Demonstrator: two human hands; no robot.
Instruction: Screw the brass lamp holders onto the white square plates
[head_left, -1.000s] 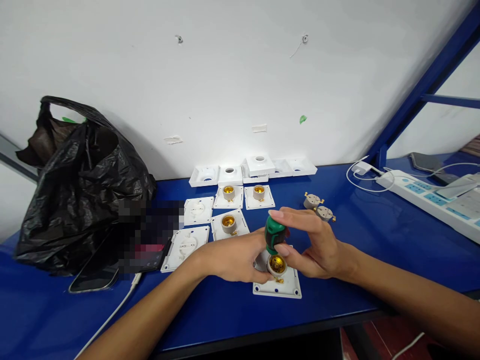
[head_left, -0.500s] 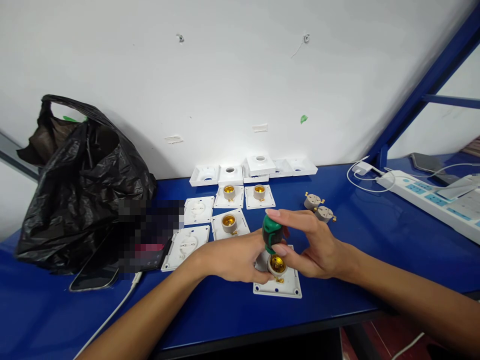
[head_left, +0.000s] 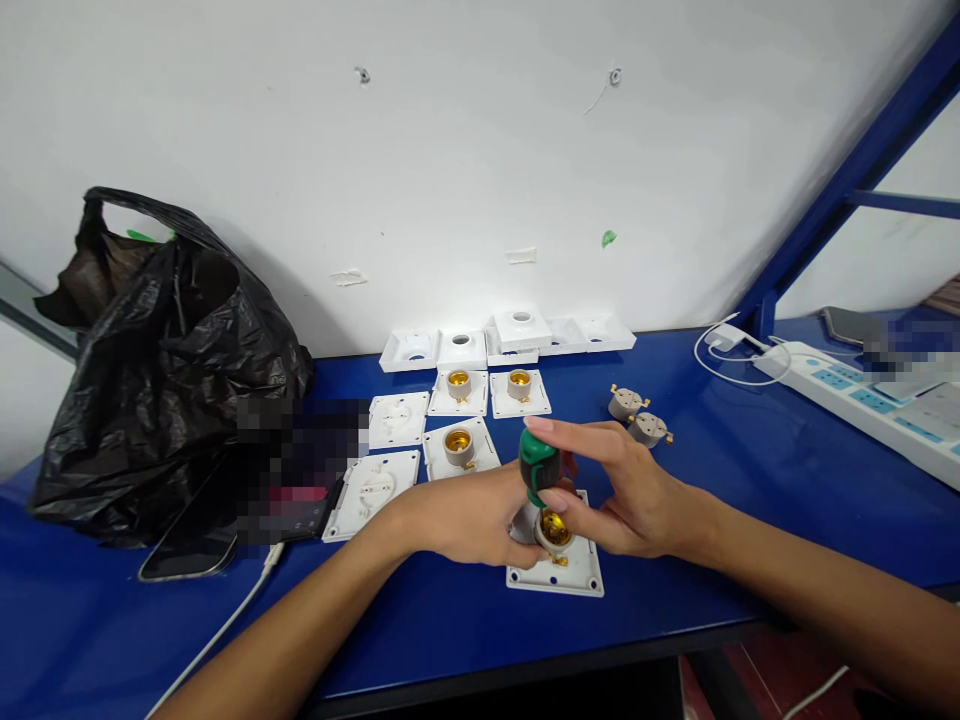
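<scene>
My right hand point(head_left: 615, 485) grips the green and black handle of a screwdriver point(head_left: 541, 467), index finger on its top and thumb at its lower side. The handle stands nearly upright over a lamp socket point(head_left: 555, 530) with a brass-coloured inside; the tool's tip is hidden. That socket sits on a white square base plate point(head_left: 559, 578) near the table's front. My left hand point(head_left: 480, 515) is closed round the socket's left side, with some fingers out of sight behind it. Just behind my left hand lies another plate with a socket point(head_left: 459, 447) on it.
Two plates with sockets point(head_left: 519, 385) and two bare plates point(head_left: 375, 490) lie further back and left. White covers point(head_left: 461, 350) line the wall. Two loose sockets point(head_left: 649, 430) lie right. A black bag point(head_left: 165, 380), a phone point(head_left: 191, 545) and a power strip point(head_left: 862, 390) flank the area.
The screwdriver's handle has tipped slightly to the left, with my right fingers moving along with it. My left hand, the socket and the plate stay in place.
</scene>
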